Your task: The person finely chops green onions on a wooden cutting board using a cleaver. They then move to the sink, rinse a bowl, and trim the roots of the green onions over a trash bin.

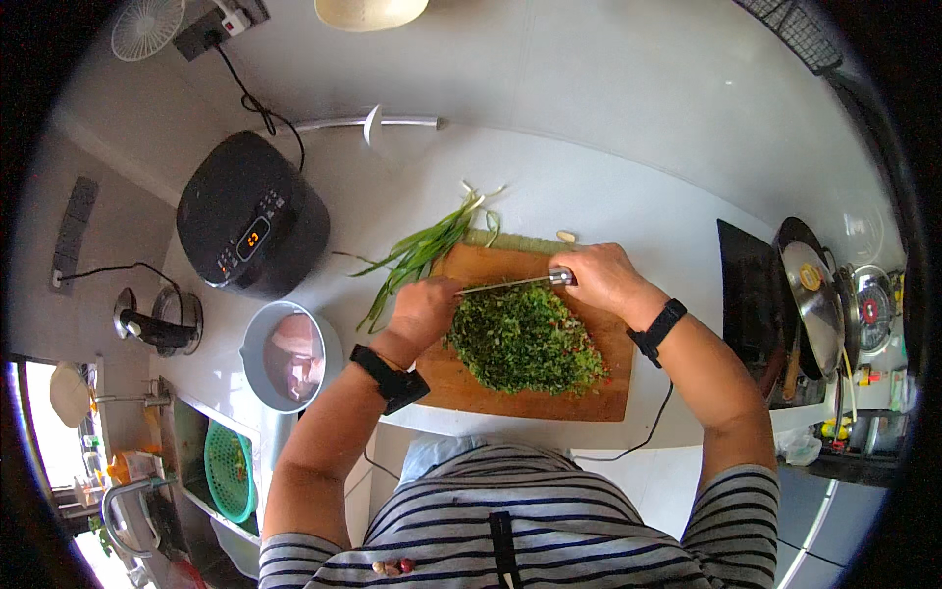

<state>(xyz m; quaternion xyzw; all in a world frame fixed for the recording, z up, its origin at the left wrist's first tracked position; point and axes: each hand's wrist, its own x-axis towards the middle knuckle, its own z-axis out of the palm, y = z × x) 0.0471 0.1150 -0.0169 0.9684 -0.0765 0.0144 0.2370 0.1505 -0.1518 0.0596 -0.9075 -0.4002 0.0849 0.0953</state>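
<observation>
My right hand (600,276) grips the handle of a kitchen knife (508,284) at the far right of a wooden cutting board (508,406). The blade stretches left, seen almost edge-on, and my left hand (423,313) holds its tip end, the fingertips partly hidden. Under and in front of the blade spreads a wide heap of finely chopped green herbs (522,339), with small red bits along its right side. Whole long green stalks (434,239) with white ends lie at the board's upper left, some over its edge. A pale slice (565,235) rests beyond the board.
A light blue bowl (250,368) with raw meat in liquid stands left of my left forearm. Behind it are a black rice cooker (250,206) and a kettle (176,324). The sink holds a green colander (228,471). At right, pans (809,294) stand by a black cooktop (743,309).
</observation>
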